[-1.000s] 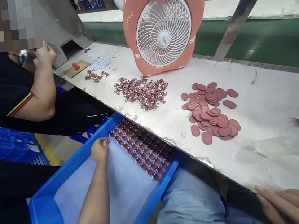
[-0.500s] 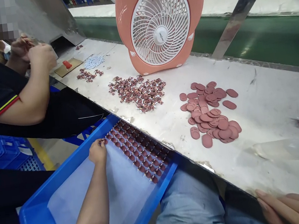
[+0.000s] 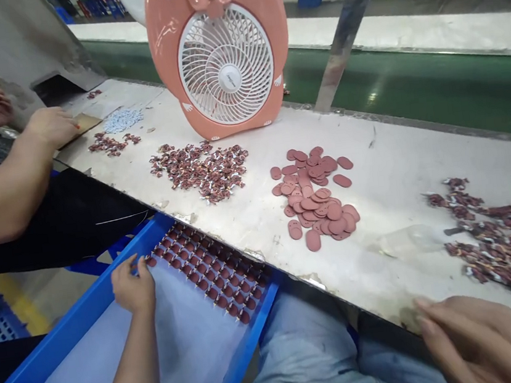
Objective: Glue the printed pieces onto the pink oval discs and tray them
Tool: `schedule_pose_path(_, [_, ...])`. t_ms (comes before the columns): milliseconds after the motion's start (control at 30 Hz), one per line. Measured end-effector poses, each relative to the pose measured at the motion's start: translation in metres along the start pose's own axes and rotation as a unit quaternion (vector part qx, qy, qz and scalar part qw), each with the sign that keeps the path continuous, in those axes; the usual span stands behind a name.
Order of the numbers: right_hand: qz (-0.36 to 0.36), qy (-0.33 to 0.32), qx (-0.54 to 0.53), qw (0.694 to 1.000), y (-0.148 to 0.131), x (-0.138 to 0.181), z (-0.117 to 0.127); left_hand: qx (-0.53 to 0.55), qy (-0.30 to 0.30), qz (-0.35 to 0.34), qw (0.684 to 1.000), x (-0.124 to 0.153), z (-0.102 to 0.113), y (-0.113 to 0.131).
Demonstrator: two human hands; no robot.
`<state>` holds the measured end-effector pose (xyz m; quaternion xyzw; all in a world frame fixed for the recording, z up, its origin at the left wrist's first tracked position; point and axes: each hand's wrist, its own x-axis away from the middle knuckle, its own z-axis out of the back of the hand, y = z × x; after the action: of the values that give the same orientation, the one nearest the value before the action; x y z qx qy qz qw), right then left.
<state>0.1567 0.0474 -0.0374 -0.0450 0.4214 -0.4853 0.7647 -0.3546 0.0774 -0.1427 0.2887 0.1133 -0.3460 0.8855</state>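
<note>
Green conveyor belt (image 3: 437, 76) runs past the back edge of a pale workbench (image 3: 395, 159), where an animal-faced salmon fan (image 3: 229, 78) stands. My left hand (image 3: 134, 288) is over the blue tray (image 3: 81, 328), near its left wall, thumb and forefinger parted with nothing gripped between them. Just beside my thumb lies the end piece (image 3: 151, 261) of a row. My right hand (image 3: 482, 331) is at the bench's front edge, fingers together; whether it grips anything, I can't make out.

As I judge it, this goes best with the piece squared to its row, and the fingers lifted straight up so that its neighbours aren't nudged.

Inside the tray, a whitish sheet (image 3: 199, 341) lines the floor; red-brown pieces (image 3: 199, 266) fill slanting rows at the end tucked against the bench's front edge. On the bench itself, loose oval discs (image 3: 335, 211) are heaped mid-surface, with small brown knots (image 3: 217, 180) to their left and similar dark bits (image 3: 510, 219) towards the right end.
</note>
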Motion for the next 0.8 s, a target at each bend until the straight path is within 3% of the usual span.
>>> schedule_pose_path(100, [-0.229, 0.126, -0.073, 0.963, -0.002, -0.009, -0.005, 0.089, 0.079, -0.105, 0.987, 0.031, 0.023, 0.051])
schedule_pose_path(167, [-0.283, 0.126, -0.079, 0.948, 0.001, -0.018, -0.01, 0.141, 0.095, -0.188, 0.967, 0.062, 0.038, 0.096])
schedule_pose_path(233, [-0.271, 0.07, -0.027, 0.96, 0.007, -0.028, -0.016, 0.182, 0.047, -0.29, 0.938, 0.095, 0.052, 0.144])
schedule_pose_path(267, [-0.266, 0.039, -0.002, 0.963, 0.01, -0.032, -0.019, 0.2, -0.001, -0.366, 0.909, 0.109, 0.059, 0.166])
schedule_pose_path(300, [-0.262, 0.01, 0.017, 0.965, 0.013, -0.036, -0.021, 0.211, -0.072, -0.463, 0.858, 0.122, 0.065, 0.186])
schedule_pose_path(400, [-0.253, -0.042, 0.019, 0.966, 0.019, -0.041, -0.025, 0.211, -0.179, -0.558, 0.783, 0.144, 0.076, 0.222])
schedule_pose_path(467, [-0.247, -0.06, 0.005, 0.967, 0.022, -0.042, -0.026, 0.237, -0.213, -0.563, 0.763, 0.148, 0.076, 0.224])
schedule_pose_path(600, [-0.255, -0.049, -0.059, 0.964, 0.02, -0.04, -0.024, 0.37, -0.226, -0.526, 0.732, 0.151, 0.071, 0.204])
schedule_pose_path(700, [-0.263, -0.032, -0.159, 0.951, 0.012, -0.032, -0.017, 0.426, -0.211, -0.456, 0.753, 0.166, 0.082, 0.201])
schedule_pose_path(800, [-0.271, -0.041, -0.289, 0.917, -0.005, -0.021, -0.008, 0.487, -0.256, -0.267, 0.791, 0.19, 0.109, 0.216])
